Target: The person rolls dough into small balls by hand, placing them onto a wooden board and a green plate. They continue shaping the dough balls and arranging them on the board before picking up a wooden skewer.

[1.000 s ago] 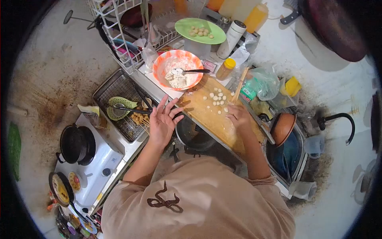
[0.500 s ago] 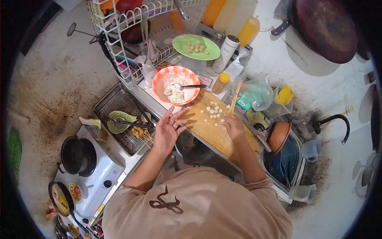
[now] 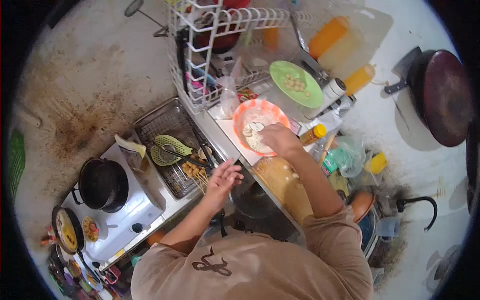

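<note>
My right hand point(image 3: 281, 141) reaches over the rim of an orange-and-white bowl point(image 3: 243, 111), its fingers at the pale, floury dough point(image 3: 253, 140) inside. The fingertips are partly hidden, so any grip does not show. A spoon point(image 3: 257, 126) lies in the flour, its handle covered by the hand. My left hand point(image 3: 223, 184) hovers by the counter's front edge, fingers apart and slightly bent, holding nothing. Small white balls point(image 3: 296, 176) rest on a wooden board point(image 3: 280, 182), partly hidden under my right arm. More balls point(image 3: 296, 83) sit on a green plate point(image 3: 277, 75) behind the bowl.
Left of the bowl, a wire-mesh tray point(image 3: 172, 107) holds a green strainer point(image 3: 164, 154) and skewers point(image 3: 197, 172). A black pot point(image 3: 103, 184) stands on the stove point(image 3: 132, 202). A white dish rack point(image 3: 176, 75) rises behind. A yellow-capped jar point(image 3: 312, 135) is right of the bowl.
My right hand has moved from the balls on the board to inside the bowl. My left hand has drawn back from the board. The view has swung, shifting the scene.
</note>
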Demonstrator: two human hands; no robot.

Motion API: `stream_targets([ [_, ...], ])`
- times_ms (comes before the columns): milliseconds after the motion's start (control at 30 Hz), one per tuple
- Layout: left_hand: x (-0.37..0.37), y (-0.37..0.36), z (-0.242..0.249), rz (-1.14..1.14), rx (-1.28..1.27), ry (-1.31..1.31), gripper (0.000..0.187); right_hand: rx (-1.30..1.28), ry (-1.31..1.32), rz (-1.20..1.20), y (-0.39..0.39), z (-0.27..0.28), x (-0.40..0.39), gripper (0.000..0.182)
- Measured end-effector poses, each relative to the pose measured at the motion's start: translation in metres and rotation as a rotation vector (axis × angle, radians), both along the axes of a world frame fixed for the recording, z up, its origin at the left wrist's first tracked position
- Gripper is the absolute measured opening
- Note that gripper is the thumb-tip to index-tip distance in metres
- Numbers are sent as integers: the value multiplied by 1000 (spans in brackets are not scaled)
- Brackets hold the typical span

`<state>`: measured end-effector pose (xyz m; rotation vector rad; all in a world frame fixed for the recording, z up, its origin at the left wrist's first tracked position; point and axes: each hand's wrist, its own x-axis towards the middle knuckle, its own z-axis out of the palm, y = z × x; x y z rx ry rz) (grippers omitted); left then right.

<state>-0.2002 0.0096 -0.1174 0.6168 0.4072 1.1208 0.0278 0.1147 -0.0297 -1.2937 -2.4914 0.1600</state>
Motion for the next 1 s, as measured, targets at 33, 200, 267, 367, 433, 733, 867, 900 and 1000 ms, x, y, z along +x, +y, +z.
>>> stream_targets([
  [33, -2, -1, -4, -13, 7, 18, 55, -22, -115, 74, 16, -7, -9, 24],
  [200, -16, -11, -6, -71, 11, -31, 54, -207, -440, -107, 46, -25, -44, 26],
  [267, -24, -10, -9, -67, 28, -18, 55, -280, -444, -188, 48, -27, -50, 26],
  [367, -36, -8, -10, -26, 26, -6, 55, -320, -314, -247, 49, -31, -48, 26],
  [433, -40, -4, -9, 16, 19, 10, 54, -245, -104, -214, 46, -25, -42, 24],
  [733, -10, 51, 41, 137, 534, 438, 49, -783, 854, -430, 15, 11, -21, 17],
  [867, 29, 92, 74, 477, 1051, 924, 54, -761, 992, -323, 8, 2, -16, 12],
  [900, 35, 99, 76, 446, 1066, 967, 54, -761, 1053, -312, 3, 6, -19, 12],
  [1000, 52, 112, 82, 358, 1076, 1007, 54, -713, 1211, -265, -9, 14, -23, 11],
])
